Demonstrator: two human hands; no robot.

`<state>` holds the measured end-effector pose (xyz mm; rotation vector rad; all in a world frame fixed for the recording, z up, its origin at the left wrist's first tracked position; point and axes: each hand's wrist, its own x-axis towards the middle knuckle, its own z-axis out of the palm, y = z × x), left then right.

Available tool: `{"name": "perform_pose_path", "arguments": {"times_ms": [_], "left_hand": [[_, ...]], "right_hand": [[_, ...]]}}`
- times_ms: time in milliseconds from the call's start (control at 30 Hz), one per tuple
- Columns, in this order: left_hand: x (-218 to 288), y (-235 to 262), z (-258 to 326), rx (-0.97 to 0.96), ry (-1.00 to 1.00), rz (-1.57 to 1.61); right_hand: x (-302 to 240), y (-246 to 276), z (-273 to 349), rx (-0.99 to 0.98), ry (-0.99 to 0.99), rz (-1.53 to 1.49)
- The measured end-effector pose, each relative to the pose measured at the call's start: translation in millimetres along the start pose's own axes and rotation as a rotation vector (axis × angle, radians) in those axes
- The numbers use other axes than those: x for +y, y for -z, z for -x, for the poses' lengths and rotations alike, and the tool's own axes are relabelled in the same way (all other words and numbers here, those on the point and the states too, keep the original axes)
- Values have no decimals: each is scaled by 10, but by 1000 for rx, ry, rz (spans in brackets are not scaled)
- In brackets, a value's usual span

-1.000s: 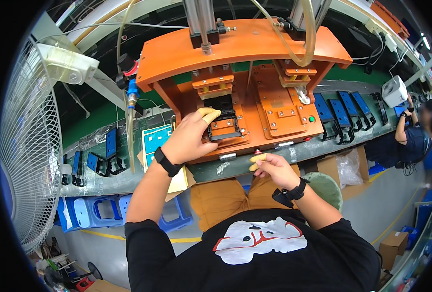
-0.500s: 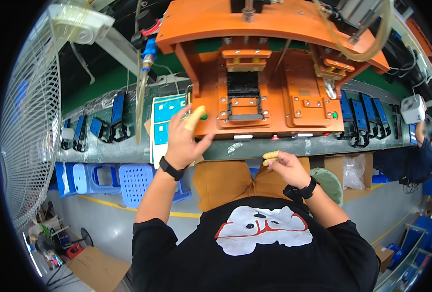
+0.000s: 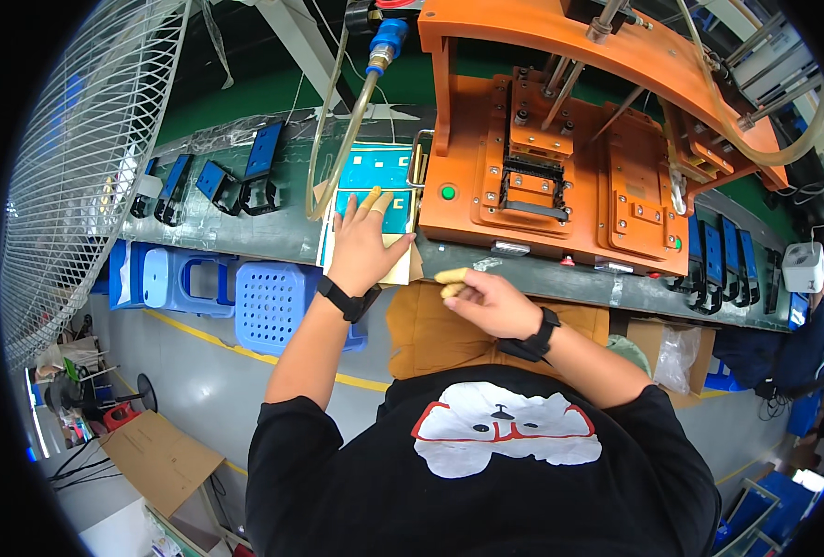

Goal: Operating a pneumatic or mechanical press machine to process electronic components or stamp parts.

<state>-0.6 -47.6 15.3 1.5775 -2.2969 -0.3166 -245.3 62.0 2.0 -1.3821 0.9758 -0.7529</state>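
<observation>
Two blue stools, one fan

L hand flat on teal sheet on worktop, beside orange press. R hand loosely curled at worktop edge, yellow-capped fingers, empty.

My left hand wears yellow finger cots and a black wristband — it lies on a teal sheet with pale rectangles. My right hand has yellow cots too. The press fixture is orange with a green button. Blue perforated stools — green bench.
</observation>
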Motion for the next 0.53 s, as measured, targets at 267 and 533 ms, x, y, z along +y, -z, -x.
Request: {"name": "perform_pose_path", "arguments": {"times_ms": [267,533], "left_hand": [[-140,38,-122,106,-14,164],[-1598,759,-608,363,370,114]], "right_hand": [[12,-353,-477,-30,161,510],[-71,-295,-473,-104,90,512]]}}
